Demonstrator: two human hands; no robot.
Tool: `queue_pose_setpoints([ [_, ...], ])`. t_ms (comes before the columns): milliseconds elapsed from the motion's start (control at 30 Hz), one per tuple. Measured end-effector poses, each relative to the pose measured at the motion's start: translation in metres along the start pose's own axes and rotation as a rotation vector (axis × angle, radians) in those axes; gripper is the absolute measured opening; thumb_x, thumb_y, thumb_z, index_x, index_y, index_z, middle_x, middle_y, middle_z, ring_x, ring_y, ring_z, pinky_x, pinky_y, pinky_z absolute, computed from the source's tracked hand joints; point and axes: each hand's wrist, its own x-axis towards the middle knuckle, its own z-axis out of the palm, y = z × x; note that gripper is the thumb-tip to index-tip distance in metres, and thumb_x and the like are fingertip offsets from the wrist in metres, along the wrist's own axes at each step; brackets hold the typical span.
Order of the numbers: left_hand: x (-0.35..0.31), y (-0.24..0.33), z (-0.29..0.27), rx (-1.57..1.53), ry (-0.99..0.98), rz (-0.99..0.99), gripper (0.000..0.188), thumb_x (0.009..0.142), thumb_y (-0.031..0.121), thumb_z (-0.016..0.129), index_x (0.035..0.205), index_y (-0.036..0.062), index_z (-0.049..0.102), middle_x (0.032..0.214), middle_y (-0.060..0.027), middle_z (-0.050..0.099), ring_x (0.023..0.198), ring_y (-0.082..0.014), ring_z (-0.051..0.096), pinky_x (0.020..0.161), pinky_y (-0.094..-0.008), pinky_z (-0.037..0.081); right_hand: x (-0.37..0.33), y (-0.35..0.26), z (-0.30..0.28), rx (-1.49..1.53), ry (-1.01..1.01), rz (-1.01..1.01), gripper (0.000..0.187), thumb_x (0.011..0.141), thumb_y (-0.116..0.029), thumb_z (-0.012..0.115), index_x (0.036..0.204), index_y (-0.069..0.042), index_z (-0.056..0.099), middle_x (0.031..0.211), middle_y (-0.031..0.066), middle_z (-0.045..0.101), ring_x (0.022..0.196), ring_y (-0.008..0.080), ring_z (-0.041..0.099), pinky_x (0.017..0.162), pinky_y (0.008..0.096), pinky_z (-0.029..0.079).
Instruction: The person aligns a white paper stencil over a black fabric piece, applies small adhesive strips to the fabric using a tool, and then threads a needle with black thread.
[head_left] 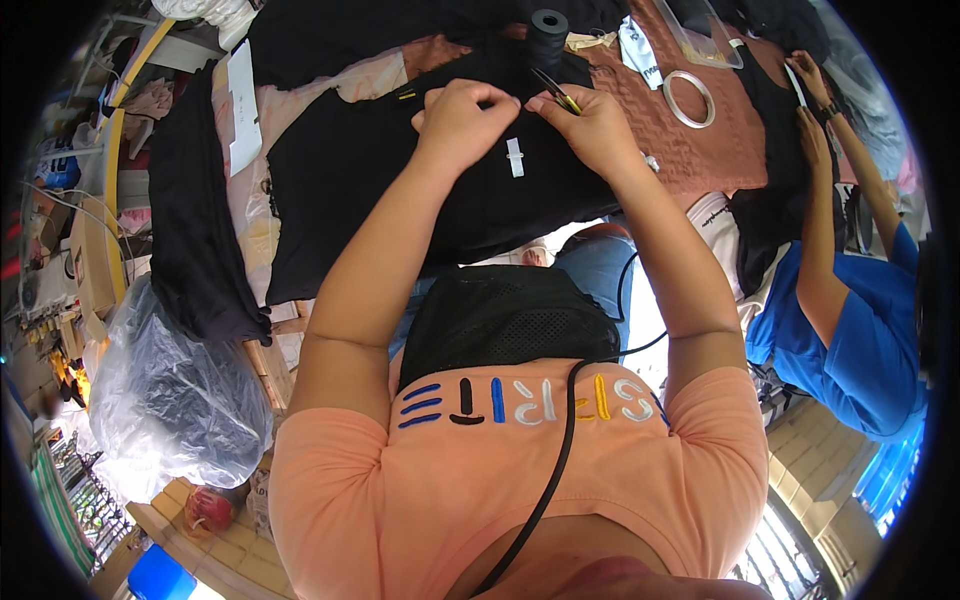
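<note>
A black garment (340,180) is spread over the table in front of me, and both my hands are above it with their fingertips close together. My left hand (465,122) is closed in a pinch; whatever is between its fingers is too small to make out. My right hand (595,132) is closed on thread snips (570,103) with yellow-and-black handles, their dark tip pointing away from me, while its thumb and forefinger pinch toward the left hand. Just below the hands, a small white label (515,158) lies on the black cloth. Beyond them stands a black thread spool (547,40).
Right of my hands lie a roll of pale tape (689,99), brown cloth (725,150) and a clear plastic box (700,35). A co-worker in blue (850,330) handles black fabric at the right. A white paper strip (242,110) and plastic bag (180,390) are at left.
</note>
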Motion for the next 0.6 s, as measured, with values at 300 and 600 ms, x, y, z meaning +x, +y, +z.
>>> queue_pose_setpoints([
  [300,0.041,-0.020,0.029,-0.365,0.005,0.017,0.031,0.076,0.047,0.070,0.091,0.0216,0.077,0.099,-0.0017,0.070,0.098,-0.0233,0.064,0.091,-0.0459,0.038,-0.010,-0.027,-0.007,-0.297,0.027,-0.049,0.034,0.084,-0.040,0.066,0.091,-0.008,0.070,0.073,0.0157,0.066,0.070,0.0326,0.064,0.066,0.0409,0.049],
  [600,0.029,-0.019,0.014,-0.239,0.053,0.010,0.023,0.077,0.042,0.071,0.090,0.0238,0.077,0.113,0.0005,0.065,0.113,-0.0257,0.055,0.096,-0.0474,0.034,0.000,-0.024,-0.011,-0.730,0.214,-0.331,0.039,0.086,-0.048,0.060,0.080,-0.010,0.065,0.068,0.0133,0.065,0.068,0.0345,0.065,0.061,0.0459,0.052],
])
